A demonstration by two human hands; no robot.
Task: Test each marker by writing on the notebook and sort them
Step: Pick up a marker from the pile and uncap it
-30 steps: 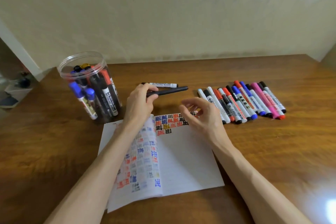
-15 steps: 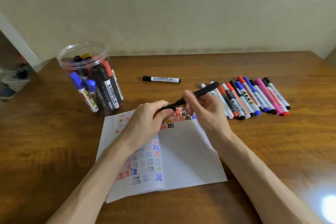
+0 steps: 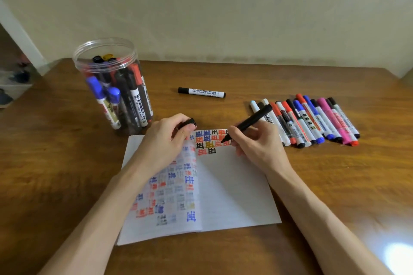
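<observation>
An open notebook (image 3: 234, 190) lies on the wooden table, its pages bearing coloured test marks. My right hand (image 3: 257, 143) grips an uncapped black marker (image 3: 252, 121), tip down at the marks near the top of the right page. My left hand (image 3: 166, 138) rests on the left page and pinches the black cap (image 3: 191, 122). A clear plastic jar (image 3: 116, 87) of several markers stands at the left. A row of several sorted markers (image 3: 312, 123) lies at the right. One black-capped whiteboard marker (image 3: 201, 92) lies alone behind the notebook.
The wall runs along the table's far edge. Bare wood (image 3: 55, 163) stretches to the left of the notebook and in front of it. A bright glare spot (image 3: 397, 254) shows at the lower right.
Both hands pulled the black marker apart: the cap stayed in my left hand, the body went with my right hand, whose tip has come down to the page.
</observation>
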